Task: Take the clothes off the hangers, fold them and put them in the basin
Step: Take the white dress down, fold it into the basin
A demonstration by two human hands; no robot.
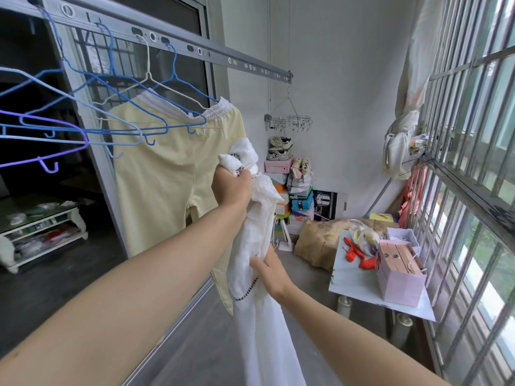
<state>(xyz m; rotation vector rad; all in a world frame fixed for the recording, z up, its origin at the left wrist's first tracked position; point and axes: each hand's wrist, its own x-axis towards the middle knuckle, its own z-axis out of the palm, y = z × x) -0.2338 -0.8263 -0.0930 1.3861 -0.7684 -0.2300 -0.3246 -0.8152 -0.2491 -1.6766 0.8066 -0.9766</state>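
A white garment point(259, 316) hangs in front of me, bunched at the top and trailing out of the bottom of the view. My left hand point(231, 188) grips its bunched top end. Lower down, my right hand point(271, 270) holds the cloth from the right side, thumb on the front. Behind them pale yellow shorts point(167, 174) with a white waistband hang on a blue hanger point(178, 79) from the drying rail point(195, 50). Several bare blue, purple and white hangers point(69, 126) hang to the left. No basin is in view.
A low white table point(359, 277) at right carries a pink box point(398, 271) and red ribbon. Stacked shoe boxes point(295, 201) and a sack point(320, 240) stand against the far wall. Window bars point(471, 162) line the right side; a sliding door frame point(97, 174) runs along the left.
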